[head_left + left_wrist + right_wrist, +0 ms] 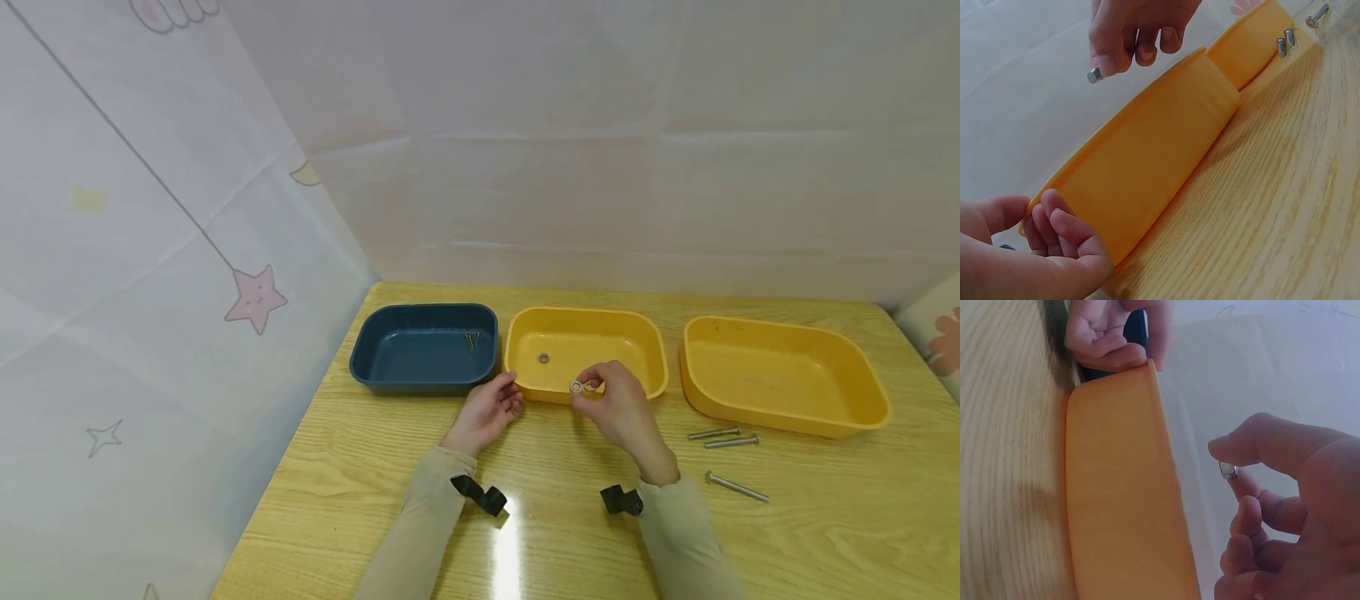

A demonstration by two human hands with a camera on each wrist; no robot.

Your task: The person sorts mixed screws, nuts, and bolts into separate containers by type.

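My left hand (489, 410) pinches the near left corner of the middle yellow tray (1141, 169), thumb over the rim and curled fingers against the outer wall. Between the thumb and forefinger of my right hand (618, 408) is a small silver hex nut (576, 387). That nut (1227, 469) is held up just above the tray's near rim. Another nut (543, 357) lies on the floor of the same tray, towards its left side.
Left of the middle tray stands a dark blue tray (360, 377) with several thin screws (471, 341) in it. A larger yellow tray (787, 418) is at the right. In front of it, three long bolts (738, 486) lie on the wooden table (337, 508).
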